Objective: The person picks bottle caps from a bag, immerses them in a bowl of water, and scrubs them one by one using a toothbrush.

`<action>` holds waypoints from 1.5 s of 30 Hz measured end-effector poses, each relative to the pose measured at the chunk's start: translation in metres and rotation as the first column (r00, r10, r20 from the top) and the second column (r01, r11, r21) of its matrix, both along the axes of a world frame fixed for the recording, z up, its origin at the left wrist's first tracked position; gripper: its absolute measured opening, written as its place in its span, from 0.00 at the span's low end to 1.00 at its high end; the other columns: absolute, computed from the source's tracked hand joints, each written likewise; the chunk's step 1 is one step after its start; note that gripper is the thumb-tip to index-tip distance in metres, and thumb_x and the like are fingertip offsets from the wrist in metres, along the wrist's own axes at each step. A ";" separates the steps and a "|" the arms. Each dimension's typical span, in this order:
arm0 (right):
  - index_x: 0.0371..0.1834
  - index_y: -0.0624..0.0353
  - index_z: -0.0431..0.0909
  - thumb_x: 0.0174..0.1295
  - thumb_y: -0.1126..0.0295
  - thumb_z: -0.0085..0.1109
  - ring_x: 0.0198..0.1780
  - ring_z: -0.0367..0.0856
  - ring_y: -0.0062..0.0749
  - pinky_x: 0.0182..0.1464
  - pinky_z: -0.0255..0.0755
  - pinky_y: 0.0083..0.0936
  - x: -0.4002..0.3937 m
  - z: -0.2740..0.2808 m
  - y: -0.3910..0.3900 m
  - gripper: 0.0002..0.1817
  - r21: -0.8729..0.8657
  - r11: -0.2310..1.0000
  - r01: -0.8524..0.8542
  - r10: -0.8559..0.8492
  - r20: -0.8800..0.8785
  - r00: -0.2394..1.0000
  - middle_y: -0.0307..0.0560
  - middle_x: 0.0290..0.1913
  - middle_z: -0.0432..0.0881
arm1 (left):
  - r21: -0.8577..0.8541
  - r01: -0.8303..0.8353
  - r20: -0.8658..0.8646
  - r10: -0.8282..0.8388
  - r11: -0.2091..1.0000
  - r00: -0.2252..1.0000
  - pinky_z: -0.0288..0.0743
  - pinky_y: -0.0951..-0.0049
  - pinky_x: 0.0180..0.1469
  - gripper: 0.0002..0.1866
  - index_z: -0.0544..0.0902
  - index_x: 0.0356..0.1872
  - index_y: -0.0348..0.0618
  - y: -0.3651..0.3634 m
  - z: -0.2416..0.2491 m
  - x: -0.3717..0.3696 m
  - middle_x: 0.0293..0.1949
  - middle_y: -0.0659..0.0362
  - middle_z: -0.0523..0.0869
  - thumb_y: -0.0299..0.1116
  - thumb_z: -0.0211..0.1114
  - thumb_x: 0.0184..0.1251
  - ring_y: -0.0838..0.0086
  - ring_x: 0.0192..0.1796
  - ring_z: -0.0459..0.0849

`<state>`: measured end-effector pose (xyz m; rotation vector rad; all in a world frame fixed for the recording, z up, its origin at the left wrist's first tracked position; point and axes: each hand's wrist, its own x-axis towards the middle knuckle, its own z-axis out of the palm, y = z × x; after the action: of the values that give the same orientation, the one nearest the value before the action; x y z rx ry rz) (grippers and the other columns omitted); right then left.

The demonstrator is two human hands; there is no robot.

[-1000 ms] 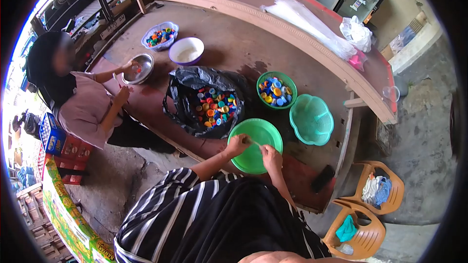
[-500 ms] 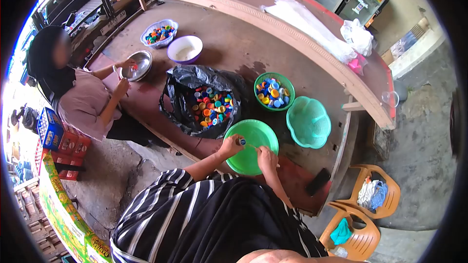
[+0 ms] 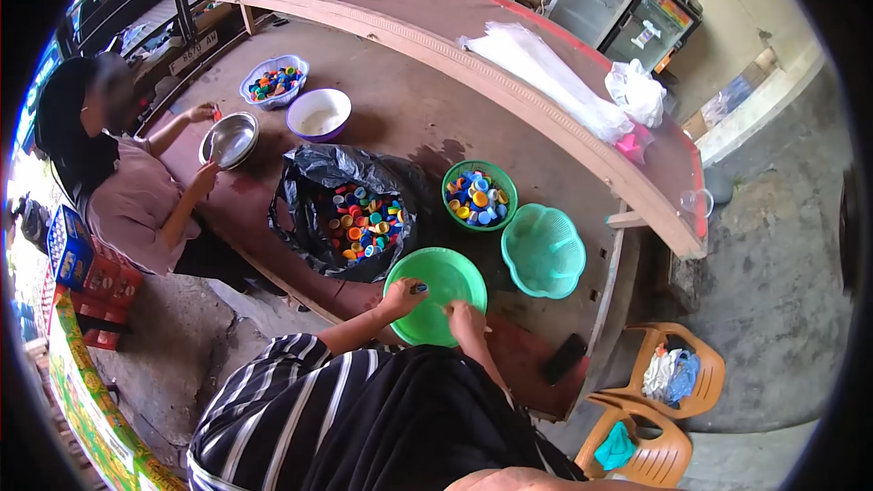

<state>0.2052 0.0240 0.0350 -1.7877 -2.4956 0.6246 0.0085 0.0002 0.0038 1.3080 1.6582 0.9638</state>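
My left hand [image 3: 402, 297] pinches a small dark bottle cap [image 3: 419, 288] over the near edge of an empty green basin [image 3: 441, 275]. My right hand [image 3: 466, 317] sits just to the right of it, closed around a thin stick-like tool that is mostly hidden. Just beyond the basin, a black plastic bag [image 3: 314, 209] lies open with several coloured bottle caps [image 3: 362, 218] in it. A green basket [image 3: 479, 195] of more caps stands to the right of the bag.
An empty teal basket [image 3: 544, 250] sits right of the green basin. Another person [image 3: 123, 182] at the left handles a steel bowl [image 3: 229, 139]; a purple bowl [image 3: 318, 115] and a basket of caps [image 3: 274, 82] lie beyond. A dark phone [image 3: 564, 359] rests near the bench edge, orange chairs [image 3: 668, 400] beside it.
The view has shifted, so everything sits lower and further left. My left hand now shows a dark cap between its fingers; my hands have come a little apart. The other person's hand lifted from the steel bowl.
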 end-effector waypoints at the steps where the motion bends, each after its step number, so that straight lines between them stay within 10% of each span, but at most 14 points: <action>1: 0.37 0.54 0.80 0.65 0.62 0.56 0.39 0.83 0.52 0.39 0.74 0.46 0.000 -0.001 0.000 0.09 0.078 0.997 -0.010 0.014 -0.052 0.999 0.49 0.38 0.84 | -0.062 -0.008 0.068 0.012 0.998 0.998 0.80 0.66 0.41 0.20 0.84 0.46 0.37 0.000 0.007 0.000 0.35 0.47 0.86 0.42 0.70 0.58 0.64 0.36 0.87; 5: 0.40 0.53 0.79 0.66 0.61 0.57 0.38 0.83 0.53 0.38 0.75 0.45 -0.009 0.032 -0.004 0.09 0.160 0.976 0.147 -0.088 -0.330 0.940 0.50 0.37 0.85 | -0.243 -0.018 0.482 0.137 0.970 0.865 0.79 0.67 0.43 0.18 0.80 0.49 0.36 -0.001 0.007 0.007 0.39 0.52 0.86 0.42 0.63 0.68 0.67 0.41 0.86; 8: 0.39 0.55 0.79 0.67 0.60 0.58 0.29 0.84 0.39 0.32 0.74 0.36 -0.005 0.015 -0.006 0.11 -0.264 0.957 0.122 -0.268 -0.633 0.726 0.47 0.30 0.83 | -0.377 0.104 0.880 0.321 0.920 0.349 0.77 0.67 0.53 0.19 0.75 0.55 0.40 -0.003 0.018 0.003 0.46 0.56 0.83 0.41 0.63 0.70 0.68 0.47 0.83; 10: 0.39 0.57 0.79 0.67 0.60 0.58 0.25 0.82 0.31 0.29 0.73 0.31 -0.002 0.011 -0.008 0.12 -0.255 0.948 0.190 -0.308 -0.590 0.746 0.44 0.27 0.83 | -0.380 0.123 0.902 0.337 0.917 0.271 0.76 0.64 0.56 0.18 0.74 0.54 0.41 -0.005 0.015 0.008 0.47 0.55 0.82 0.42 0.61 0.71 0.68 0.49 0.82; 15: 0.39 0.62 0.78 0.68 0.66 0.58 0.23 0.77 0.23 0.26 0.71 0.21 -0.004 0.023 -0.017 0.09 -0.350 0.932 0.096 -0.315 -0.650 0.691 0.43 0.27 0.81 | -0.332 0.116 0.896 0.275 0.936 0.350 0.76 0.65 0.58 0.16 0.74 0.56 0.41 -0.007 -0.004 0.004 0.48 0.56 0.81 0.40 0.55 0.75 0.68 0.52 0.81; 18: 0.38 0.60 0.79 0.66 0.64 0.59 0.22 0.78 0.26 0.26 0.69 0.27 -0.004 0.027 -0.016 0.09 0.005 0.976 0.218 -0.189 -0.479 0.857 0.44 0.26 0.81 | -0.347 0.143 0.885 0.273 0.927 0.376 0.75 0.66 0.59 0.17 0.73 0.56 0.42 -0.011 0.009 0.003 0.49 0.57 0.81 0.41 0.55 0.75 0.70 0.52 0.81; 21: 0.39 0.59 0.79 0.66 0.63 0.59 0.25 0.80 0.35 0.28 0.71 0.31 -0.006 0.030 -0.013 0.11 -0.279 0.955 0.100 -0.235 -0.507 0.829 0.47 0.28 0.83 | -0.368 0.140 0.866 0.283 0.919 0.413 0.74 0.66 0.58 0.18 0.73 0.57 0.42 -0.008 0.008 0.000 0.49 0.57 0.81 0.41 0.56 0.75 0.71 0.53 0.80; 29: 0.37 0.56 0.79 0.63 0.65 0.58 0.39 0.82 0.51 0.39 0.75 0.45 0.003 0.001 -0.003 0.07 0.072 0.996 -0.062 0.064 -0.030 0.998 0.50 0.37 0.83 | -0.220 0.046 0.609 0.100 0.974 0.787 0.76 0.72 0.47 0.16 0.76 0.49 0.40 -0.005 0.024 0.003 0.40 0.63 0.79 0.42 0.61 0.72 0.78 0.42 0.78; 39: 0.39 0.57 0.80 0.65 0.62 0.59 0.34 0.82 0.49 0.35 0.72 0.40 -0.004 0.049 -0.020 0.11 -0.033 0.994 0.104 -0.108 -0.447 0.888 0.51 0.35 0.83 | -0.258 0.098 0.861 0.182 0.961 0.475 0.75 0.77 0.41 0.16 0.77 0.49 0.41 -0.011 -0.003 0.003 0.34 0.64 0.78 0.43 0.61 0.72 0.81 0.34 0.76; 42: 0.39 0.58 0.80 0.65 0.61 0.59 0.36 0.82 0.49 0.37 0.73 0.40 -0.004 0.058 -0.027 0.11 0.005 1.000 0.022 -0.018 -0.423 0.906 0.50 0.35 0.83 | -0.255 0.075 0.820 0.175 0.964 0.545 0.76 0.77 0.40 0.15 0.79 0.48 0.41 -0.011 -0.001 0.001 0.34 0.60 0.79 0.41 0.63 0.70 0.77 0.33 0.78; 45: 0.39 0.56 0.80 0.64 0.62 0.60 0.39 0.82 0.51 0.39 0.73 0.42 0.002 0.066 -0.031 0.10 0.059 0.994 0.093 -0.069 -0.331 0.941 0.49 0.38 0.83 | 0.057 0.006 0.270 -0.021 0.998 0.963 0.78 0.73 0.40 0.13 0.81 0.46 0.41 -0.007 -0.014 0.000 0.37 0.55 0.80 0.38 0.66 0.66 0.71 0.35 0.82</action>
<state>0.2072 -0.0067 0.1010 -1.5979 -2.1849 0.7451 0.0089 -0.0069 -0.0101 1.1630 1.4200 1.1339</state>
